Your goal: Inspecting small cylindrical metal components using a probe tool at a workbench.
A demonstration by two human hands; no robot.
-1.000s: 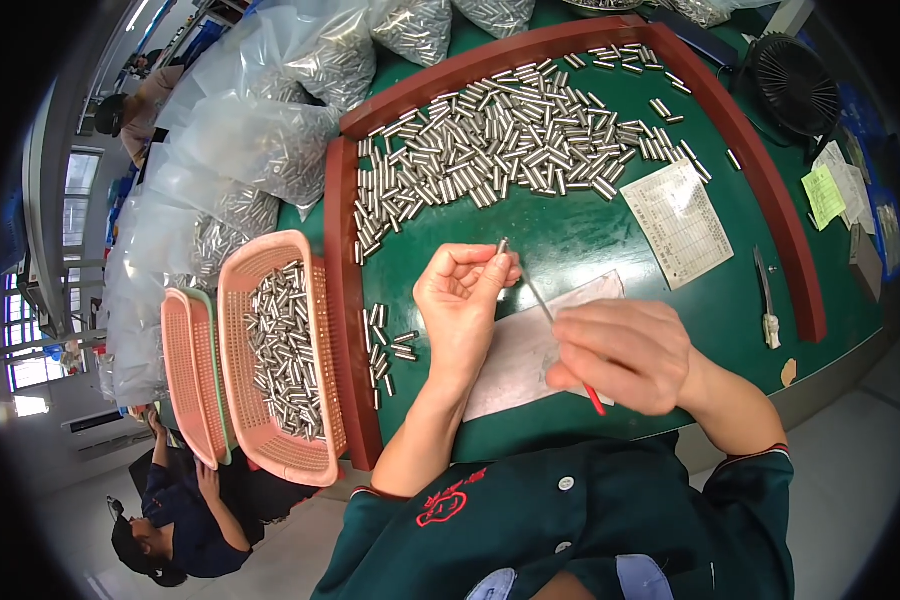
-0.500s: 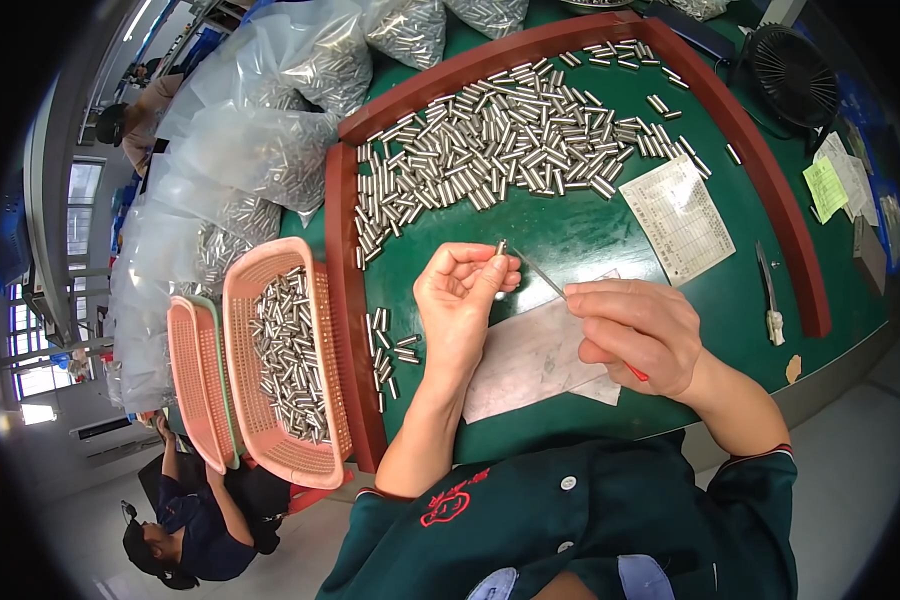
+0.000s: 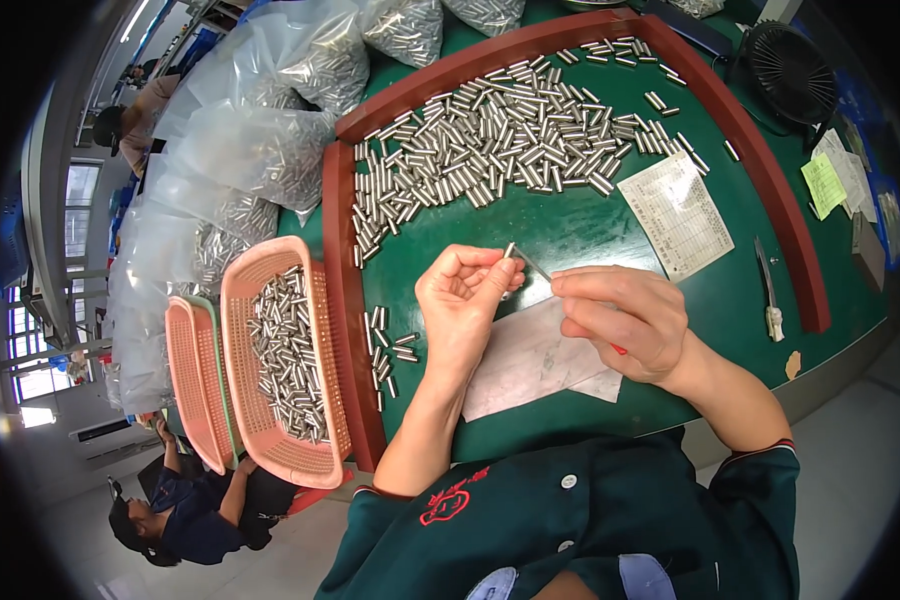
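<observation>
Between thumb and forefinger, my left hand [image 3: 467, 285] pinches a small metal cylinder [image 3: 511, 250], one end sticking up. My right hand [image 3: 625, 318] grips a thin metal rod-like tool [image 3: 537, 270] with a red end showing under the palm. The tool's tip reaches close to the held cylinder; whether it touches cannot be made out. Beneath both hands lies a stained pale cloth or paper sheet [image 3: 530, 365] on the green tabletop [image 3: 450, 250]. Farther off spreads a big heap of similar metal cylinders [image 3: 500, 140].
A dark red raised border [image 3: 341, 260] frames the work area. Left of it stand a pink basket of cylinders [image 3: 290, 360] and bulging clear bags [image 3: 290, 150]. At right are a printed sheet [image 3: 676, 215], a knife-like tool [image 3: 769, 290] and a black fan [image 3: 792, 75]. A co-worker [image 3: 195, 510] sits at lower left.
My right hand has shifted slightly left, bringing the tool nearer the cylinder in my left hand. More of the cylinder shows above my left fingers. The seated co-worker has moved a little.
</observation>
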